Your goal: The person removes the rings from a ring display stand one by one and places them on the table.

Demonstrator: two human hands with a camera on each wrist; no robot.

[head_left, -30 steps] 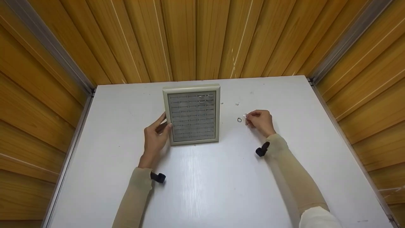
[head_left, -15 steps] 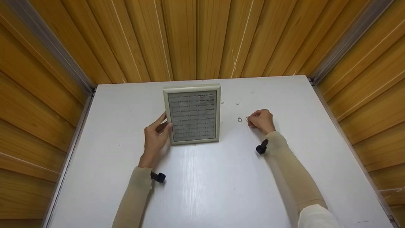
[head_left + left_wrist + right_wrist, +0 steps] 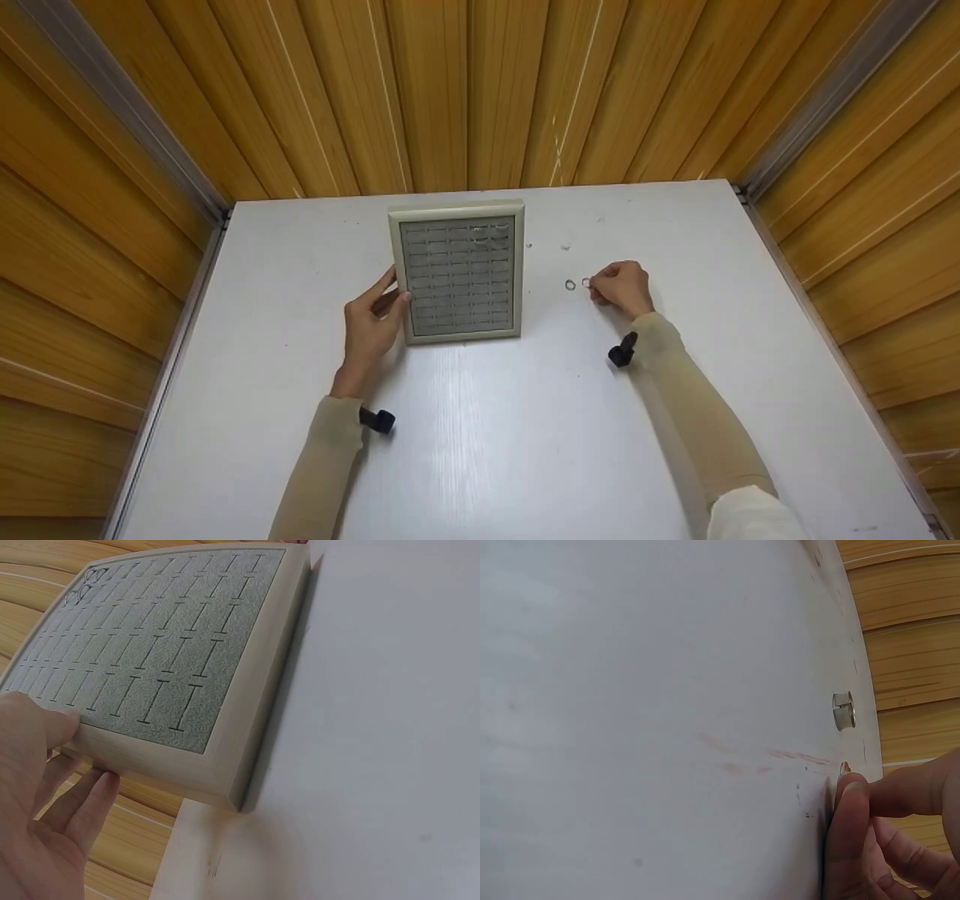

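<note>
A ring display board [image 3: 460,277] with a pale frame and grey slotted padding stands tilted on the white table. My left hand [image 3: 373,322] grips its left edge, thumb on the front and fingers behind, as the left wrist view [image 3: 45,772] also shows. Several rings [image 3: 489,234] sit in the slots at its top right corner. To the right, my right hand [image 3: 621,289] pinches a small ring [image 3: 844,766] between thumb and forefinger, close to the tabletop; the fingers cover most of it. Just beside these fingertips lies a wide silver ring [image 3: 844,712] on the table.
Tiny pieces, too small to identify, lie beyond the hand on the white table [image 3: 480,435], such as a shiny bit [image 3: 565,247]. Wood-patterned walls [image 3: 427,90] enclose the table's back and both sides.
My right hand has shifted slightly right and toward me with the pinched ring, whose angle looks different. The left hand and the display board have stayed in place.
</note>
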